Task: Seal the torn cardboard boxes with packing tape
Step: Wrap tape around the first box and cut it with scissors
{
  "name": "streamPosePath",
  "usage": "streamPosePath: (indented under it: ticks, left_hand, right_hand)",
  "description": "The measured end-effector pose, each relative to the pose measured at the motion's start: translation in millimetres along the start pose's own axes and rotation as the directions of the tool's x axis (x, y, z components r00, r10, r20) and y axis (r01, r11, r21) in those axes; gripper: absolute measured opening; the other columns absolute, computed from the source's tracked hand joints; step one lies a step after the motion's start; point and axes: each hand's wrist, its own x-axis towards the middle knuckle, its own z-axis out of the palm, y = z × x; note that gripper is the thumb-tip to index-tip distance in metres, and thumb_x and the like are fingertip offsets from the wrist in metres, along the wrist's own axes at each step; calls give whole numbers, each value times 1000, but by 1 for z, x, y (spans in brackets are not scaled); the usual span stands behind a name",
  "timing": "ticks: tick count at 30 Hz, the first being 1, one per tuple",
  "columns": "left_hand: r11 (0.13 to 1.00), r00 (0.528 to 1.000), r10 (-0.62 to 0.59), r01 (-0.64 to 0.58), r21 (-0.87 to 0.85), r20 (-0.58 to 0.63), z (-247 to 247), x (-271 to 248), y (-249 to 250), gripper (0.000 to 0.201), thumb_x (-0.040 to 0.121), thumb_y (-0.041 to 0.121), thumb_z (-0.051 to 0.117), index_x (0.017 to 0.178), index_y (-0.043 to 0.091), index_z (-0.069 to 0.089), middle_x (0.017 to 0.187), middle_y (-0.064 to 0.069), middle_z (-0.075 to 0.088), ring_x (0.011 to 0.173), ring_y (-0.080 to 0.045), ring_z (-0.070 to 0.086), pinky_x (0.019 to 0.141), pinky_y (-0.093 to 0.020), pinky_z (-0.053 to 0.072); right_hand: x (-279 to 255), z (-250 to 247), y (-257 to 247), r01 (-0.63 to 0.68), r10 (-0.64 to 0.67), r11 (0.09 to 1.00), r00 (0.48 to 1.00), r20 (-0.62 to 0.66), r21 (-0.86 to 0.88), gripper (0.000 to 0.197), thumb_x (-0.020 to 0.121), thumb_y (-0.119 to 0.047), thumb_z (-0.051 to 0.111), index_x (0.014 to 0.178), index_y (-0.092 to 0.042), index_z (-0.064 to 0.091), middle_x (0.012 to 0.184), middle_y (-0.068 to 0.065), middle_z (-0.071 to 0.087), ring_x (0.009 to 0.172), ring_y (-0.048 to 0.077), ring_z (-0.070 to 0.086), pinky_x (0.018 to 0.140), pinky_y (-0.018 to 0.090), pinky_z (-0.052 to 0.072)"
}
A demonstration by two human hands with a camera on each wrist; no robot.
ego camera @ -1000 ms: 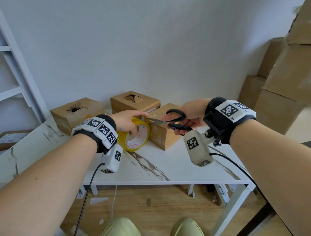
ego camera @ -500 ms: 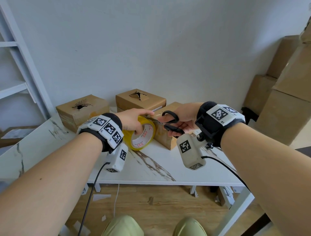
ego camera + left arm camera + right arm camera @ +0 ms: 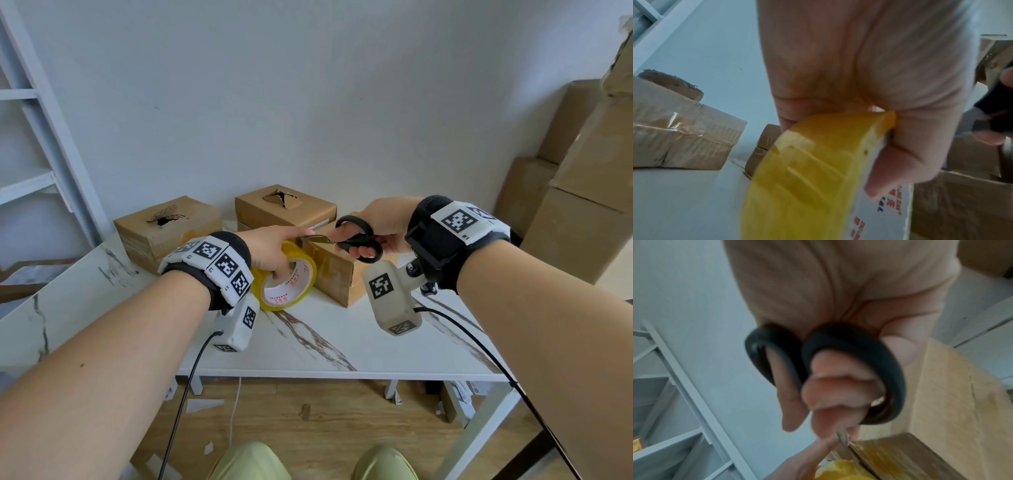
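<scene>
- Three cardboard boxes on the counter [image 3: 342, 346]: left box [image 3: 168, 228] near the back-left corner, torn hole on top; middle box [image 3: 286, 209] at the back edge, torn hole on top; near box [image 3: 337, 270] toward the middle, its top mostly hidden by both hands.
- Left hand [image 3: 274, 250]: grip closed on the yellow tape roll [image 3: 287, 279], fingers through the core, roll upright, just beside the near box.
- Right hand [image 3: 380, 228]: grip closed on black scissors [image 3: 356, 240], fingers through the loops.
- Since half a second ago: both hands sit at much the same spot; scissor blades have closed further at the left fingertips.
- Pulled tape strip itself too thin and glossy to make out in the head view.
- Left wrist view: roll [image 3: 818, 170] fills the frame, blurred; red print on the core unreadable.
- Right wrist view: scissors [image 3: 838, 369] blurred, blade tip meets the box edge [image 3: 900, 456]; cut line unclear.
- Stacked boxes [image 3: 582, 205] at right, cut off by the frame.
</scene>
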Motion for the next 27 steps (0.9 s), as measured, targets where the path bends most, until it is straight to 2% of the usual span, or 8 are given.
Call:
streamPosePath:
  ticks: [2, 5, 10, 15, 18, 21, 24, 27]
  left_hand:
    - [1000, 1000, 8, -8, 4, -6, 0, 1, -3, 101, 68, -5, 68, 147, 38, 22, 147, 0, 36, 127, -23, 42, 95, -32, 45]
    - [999, 998, -12, 10, -33, -61, 0, 0, -9, 102, 70, -1, 72, 149, 33, 17, 154, 0, 27, 137, -24, 32, 103, -34, 39]
    - [999, 978, -50, 48, -14, -203, -4, -6, -21, 85, 78, 38, 73, 147, 30, 24, 152, 2, 33, 135, -21, 35, 106, -35, 36]
    - [930, 959, -77, 168, 328, -273, 0, -10, -22, 63, 82, 53, 61, 136, 28, 40, 134, -2, 51, 118, -22, 50, 90, -33, 43]
    - [942, 966, -105, 173, 287, -238, 4, -5, -15, 50, 87, 61, 46, 122, 26, 52, 121, 0, 56, 106, -19, 54, 86, -34, 46]
    - [960, 943, -71, 153, 234, -326, 7, 2, 0, 44, 91, 60, 37, 109, 26, 59, 108, 0, 55, 97, -18, 56, 82, -34, 47]
    - [982, 912, 24, 55, 181, -409, 9, 8, 8, 38, 88, 55, 50, 108, 28, 66, 104, 5, 65, 98, -17, 60, 85, -39, 51]
    - [986, 934, 23, 38, 163, -355, 11, 13, 9, 32, 83, 48, 63, 104, 25, 71, 98, 5, 69, 93, -18, 63, 83, -37, 52]
  right_hand:
    - [-3, -4, 2, 6, -6, 1000, 1000, -7, 2, 40, 94, -15, 54, 56, -9, 66, 43, -2, 52, 33, 4, 41, 36, 9, 33]
    - [-5, -14, 3, 56, -40, 994, 985, -168, 92, 22, 91, -16, 59, 72, -6, 61, 58, 2, 53, 47, 8, 44, 39, 10, 36]
    - [13, -40, 12, -13, 35, 999, 833, -553, 44, 24, 86, -21, 68, 76, -4, 56, 64, 10, 61, 53, 16, 54, 53, 24, 45]
    - [30, -47, 34, -126, 133, 991, 825, -549, 52, 28, 88, -22, 65, 68, -7, 52, 44, 5, 56, 33, 13, 49, 42, 23, 39]
    - [37, -46, 38, -178, 166, 984, 842, -513, 26, 27, 89, -24, 63, 71, -7, 51, 58, 10, 55, 48, 18, 50, 50, 25, 38]
    - [48, -43, 41, -179, 171, 983, 850, -498, 32, 33, 89, -26, 60, 65, -5, 51, 56, 9, 57, 47, 20, 51, 48, 27, 39]
    - [54, -40, 42, -189, 116, 980, 781, -614, -56, 25, 83, -24, 64, 67, -6, 59, 60, 9, 62, 50, 23, 54, 50, 28, 46]
    - [49, -46, 46, -225, 35, 960, 686, -727, -167, 19, 80, -27, 62, 76, -9, 65, 68, 8, 67, 50, 21, 55, 48, 21, 45]
